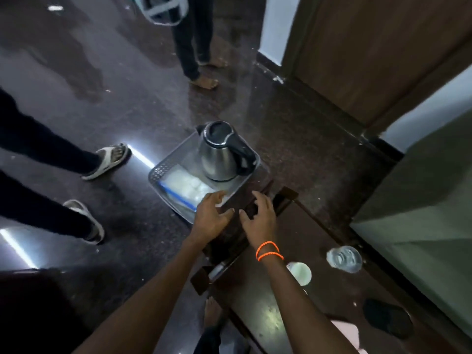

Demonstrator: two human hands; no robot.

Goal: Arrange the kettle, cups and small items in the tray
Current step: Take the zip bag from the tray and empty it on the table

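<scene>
A dark, glossy floor (153, 103) fills most of the view, with strips of light reflected in it. A low dark wooden table (268, 290) runs from the bottom of the view up to the middle, and a brown wooden door (370, 52) stands at the upper right.

At the far end of the table sits a grey plastic tray (163, 172) with a perforated rim, its left corner overhanging the table edge. Inside the tray, on the far side, a steel kettle (217, 157) stands upright; its body is shiny metal, and its lid, spout and handle are black, with the handle turned to the right. In the near part of the tray lies a clear plastic bag (186, 186) with a blue strip along one edge, holding small white items that are too blurred to identify.

The person's left hand (210, 218) rests at the near edge of the tray with fingers spread loosely, fingertips touching the bag or the tray rim; which one cannot be told. It grips nothing. The right hand (259, 218), with two orange bands (268, 251) on the wrist, hovers just beside it over the table, fingers apart and slightly curled, holding nothing.

Nearer on the table, well apart from the tray, stand a clear glass (344, 259) and a white cup (300, 273), close beside each other.

Other people's legs (46, 149) and sandalled feet show at the left, and bare feet (204, 81) at the top.
</scene>
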